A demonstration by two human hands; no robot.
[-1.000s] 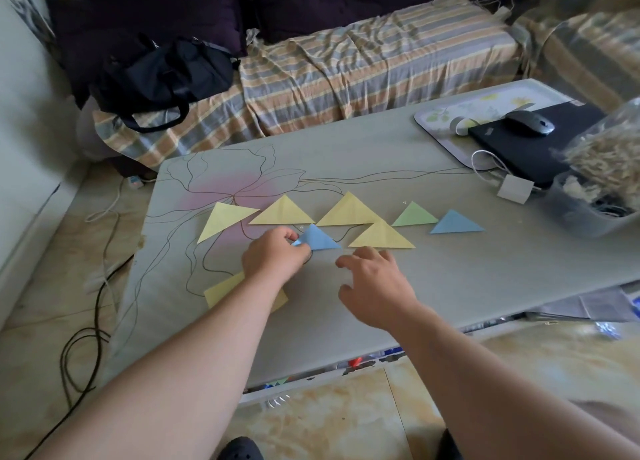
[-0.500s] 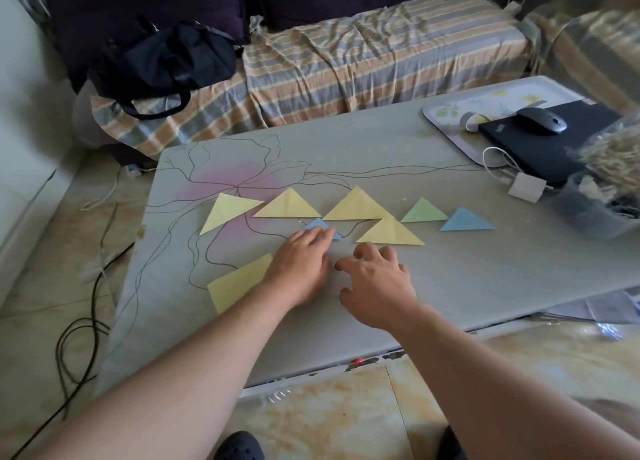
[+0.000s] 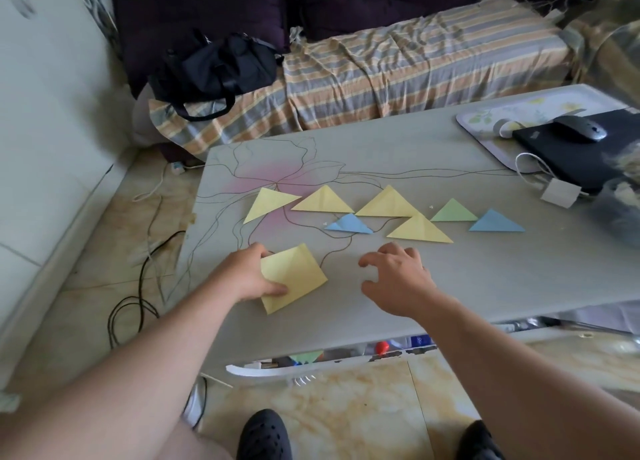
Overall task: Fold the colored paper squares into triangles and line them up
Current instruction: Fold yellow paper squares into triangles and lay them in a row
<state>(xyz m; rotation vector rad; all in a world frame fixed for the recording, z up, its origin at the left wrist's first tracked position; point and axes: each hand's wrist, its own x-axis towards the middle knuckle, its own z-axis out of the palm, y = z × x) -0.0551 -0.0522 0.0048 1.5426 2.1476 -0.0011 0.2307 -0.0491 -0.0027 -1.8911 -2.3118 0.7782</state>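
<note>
Several folded triangles lie on the grey table (image 3: 519, 269): three yellow ones (image 3: 323, 201) in a back row, a fourth yellow triangle (image 3: 419, 231) in front, a small blue triangle (image 3: 349, 224), a green triangle (image 3: 453, 211) and another blue triangle (image 3: 495, 222) to the right. Nearer the front edge lies a yellow paper square (image 3: 301, 279). My left hand (image 3: 247, 276) pinches its left side, thumb on top. My right hand (image 3: 398, 279) hovers to the right of the square with loosely curled fingers and holds nothing.
At the table's right end sit a black laptop (image 3: 588, 161) with a mouse (image 3: 581, 132), a patterned mat (image 3: 485, 120), a white charger (image 3: 561, 192) and a plastic container (image 3: 620, 213). A striped sofa (image 3: 415, 61) with a black bag (image 3: 214, 71) stands behind. Cables (image 3: 138, 286) lie on the floor at left.
My left hand let go of the small blue triangle, drew back to the left and took hold of the yellow square. My right hand stayed about where it was.
</note>
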